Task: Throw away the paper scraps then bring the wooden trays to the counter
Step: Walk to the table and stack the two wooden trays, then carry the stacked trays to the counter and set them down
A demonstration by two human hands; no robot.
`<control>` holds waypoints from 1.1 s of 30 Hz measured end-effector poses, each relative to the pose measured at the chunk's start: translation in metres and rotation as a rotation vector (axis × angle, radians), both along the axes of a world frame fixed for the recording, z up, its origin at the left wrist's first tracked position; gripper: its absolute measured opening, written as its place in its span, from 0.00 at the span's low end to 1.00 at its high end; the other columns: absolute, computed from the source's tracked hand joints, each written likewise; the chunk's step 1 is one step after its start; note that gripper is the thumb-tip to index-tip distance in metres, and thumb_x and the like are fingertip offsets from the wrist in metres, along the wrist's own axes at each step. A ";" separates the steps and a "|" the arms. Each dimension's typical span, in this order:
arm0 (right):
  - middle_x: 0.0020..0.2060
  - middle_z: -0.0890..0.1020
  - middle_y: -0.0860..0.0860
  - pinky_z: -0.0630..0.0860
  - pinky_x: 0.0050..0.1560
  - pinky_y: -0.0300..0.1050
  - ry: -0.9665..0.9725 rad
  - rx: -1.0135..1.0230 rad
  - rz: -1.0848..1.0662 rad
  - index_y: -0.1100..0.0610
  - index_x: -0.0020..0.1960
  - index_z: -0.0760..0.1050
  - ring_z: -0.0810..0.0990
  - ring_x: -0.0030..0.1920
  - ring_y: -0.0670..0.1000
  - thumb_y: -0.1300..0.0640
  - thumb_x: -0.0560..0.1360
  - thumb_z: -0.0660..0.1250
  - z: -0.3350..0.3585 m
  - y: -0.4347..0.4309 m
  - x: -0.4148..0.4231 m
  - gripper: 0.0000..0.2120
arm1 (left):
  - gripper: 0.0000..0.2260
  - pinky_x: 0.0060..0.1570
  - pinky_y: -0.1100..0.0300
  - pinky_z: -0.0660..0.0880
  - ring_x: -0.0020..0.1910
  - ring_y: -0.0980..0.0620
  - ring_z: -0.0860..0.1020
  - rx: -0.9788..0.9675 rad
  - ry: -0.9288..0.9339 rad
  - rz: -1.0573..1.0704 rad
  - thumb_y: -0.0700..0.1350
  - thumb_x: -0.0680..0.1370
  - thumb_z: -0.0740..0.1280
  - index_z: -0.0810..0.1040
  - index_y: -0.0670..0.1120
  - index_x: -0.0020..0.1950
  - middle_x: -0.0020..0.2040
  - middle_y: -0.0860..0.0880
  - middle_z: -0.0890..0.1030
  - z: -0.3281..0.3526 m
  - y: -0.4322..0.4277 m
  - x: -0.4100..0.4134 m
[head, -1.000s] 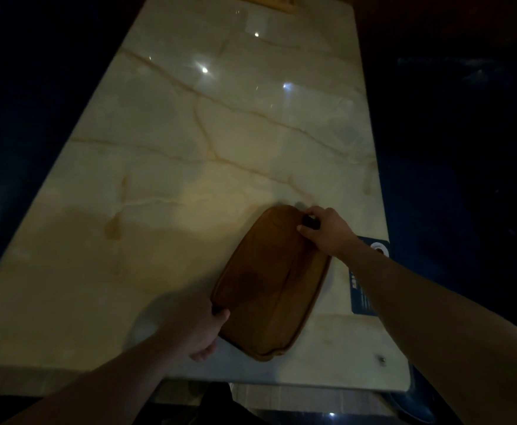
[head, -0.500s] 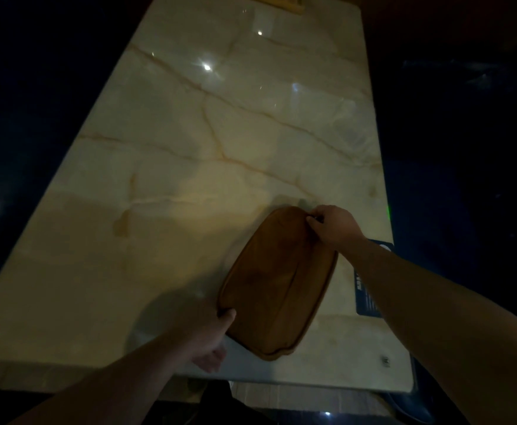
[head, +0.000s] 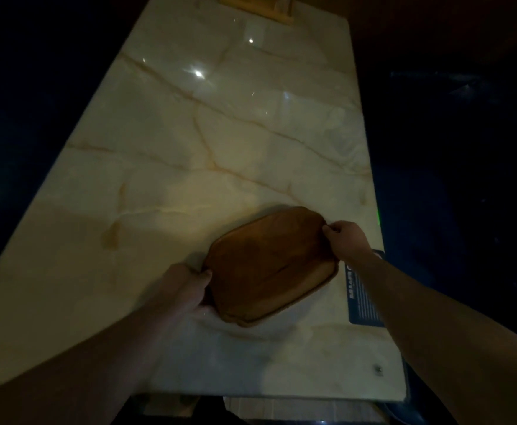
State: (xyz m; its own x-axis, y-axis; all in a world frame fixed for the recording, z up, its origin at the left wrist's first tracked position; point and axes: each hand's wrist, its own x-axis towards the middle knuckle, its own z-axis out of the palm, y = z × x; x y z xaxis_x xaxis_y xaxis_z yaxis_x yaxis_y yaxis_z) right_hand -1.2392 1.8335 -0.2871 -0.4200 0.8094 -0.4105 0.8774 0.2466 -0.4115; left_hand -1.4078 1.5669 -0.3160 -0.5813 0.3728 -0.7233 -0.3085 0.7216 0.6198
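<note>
A brown wooden tray with rounded corners lies at the near right of a pale marble table. My left hand grips the tray's near left edge, thumb on the rim. My right hand pinches the tray's far right corner. The tray looks slightly tilted; whether it touches the table I cannot tell. No paper scraps are in view.
A dark blue card with white print lies at the table's right edge, partly under my right forearm. A light wooden holder stands at the far end. The surroundings are dark. A small metal stud sits near the front right corner.
The tray has turned from lengthwise to more crosswise. My left hand has shifted up along its left edge, and my right hand has moved right with the far corner.
</note>
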 end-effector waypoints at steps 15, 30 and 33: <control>0.39 0.84 0.57 0.81 0.47 0.56 0.041 -0.144 -0.154 0.55 0.40 0.77 0.83 0.41 0.56 0.55 0.79 0.62 -0.009 -0.046 0.054 0.11 | 0.07 0.46 0.51 0.75 0.50 0.35 0.79 -0.035 0.643 -0.392 0.39 0.75 0.66 0.82 0.38 0.48 0.48 0.34 0.83 -0.002 0.025 -0.031; 0.48 0.79 0.53 0.77 0.55 0.57 0.382 -0.115 -0.433 0.56 0.59 0.71 0.79 0.50 0.54 0.48 0.80 0.60 0.025 -0.101 0.058 0.13 | 0.13 0.46 0.52 0.72 0.50 0.37 0.78 0.158 0.669 -0.322 0.44 0.80 0.61 0.79 0.37 0.55 0.51 0.36 0.82 0.036 0.018 -0.034; 0.45 0.78 0.50 0.77 0.51 0.54 0.465 -0.025 -0.521 0.55 0.56 0.71 0.79 0.48 0.52 0.47 0.81 0.59 0.051 -0.132 0.065 0.12 | 0.13 0.41 0.56 0.68 0.45 0.39 0.79 0.292 0.697 -0.366 0.45 0.81 0.59 0.79 0.38 0.53 0.47 0.38 0.82 0.058 0.010 -0.036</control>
State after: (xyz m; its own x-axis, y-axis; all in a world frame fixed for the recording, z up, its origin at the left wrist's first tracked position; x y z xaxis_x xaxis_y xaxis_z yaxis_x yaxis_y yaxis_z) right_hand -1.1738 1.7012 -0.2361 -0.1165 0.9457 -0.3036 0.6097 -0.1732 -0.7734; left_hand -1.4438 1.5773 -0.2578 -0.6651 0.7415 -0.0883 0.4368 0.4823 0.7594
